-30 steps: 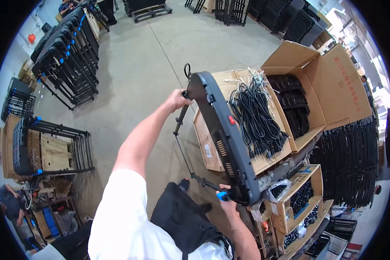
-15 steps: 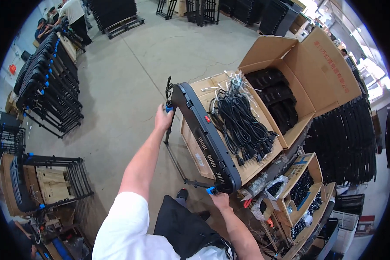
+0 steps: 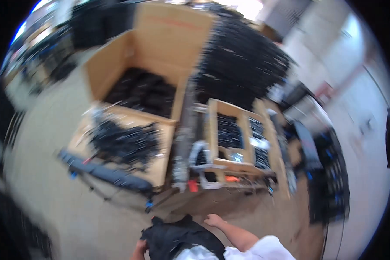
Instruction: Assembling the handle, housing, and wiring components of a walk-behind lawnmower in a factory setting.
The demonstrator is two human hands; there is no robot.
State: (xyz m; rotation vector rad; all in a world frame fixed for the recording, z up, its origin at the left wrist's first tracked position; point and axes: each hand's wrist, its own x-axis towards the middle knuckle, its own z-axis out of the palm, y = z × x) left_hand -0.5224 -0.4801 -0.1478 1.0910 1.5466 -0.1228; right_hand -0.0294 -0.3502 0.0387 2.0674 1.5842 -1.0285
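The view is smeared by motion. My right hand [image 3: 214,220] is off the workbench in front of my dark apron [image 3: 182,236], touching nothing I can see. Its fingers look loosely bent, but blur hides how far. My left hand [image 3: 139,248] shows only in part low beside the apron, its fingers not readable. Ahead on the left, a long black frame [image 3: 104,171] with a red switch and blue-tipped legs leans along the front of the cardboard-topped stand [image 3: 160,169]. A tangle of black cables [image 3: 123,141] with pale ends lies behind it. Both hands are apart from the frame.
An open cardboard carton [image 3: 173,30] with dark parts inside stands behind the cables. Right of it, a wooden divided tray [image 3: 211,125] holds small dark pieces. A tall stack of black panels [image 3: 242,56] rises behind. More blue-marked black frames [image 3: 329,182] stand at the right.
My view has swung to the right. Both hands, earlier on the blue-tipped ends of the black frame, have let go and drawn back toward my body. The frame now stands by the cables.
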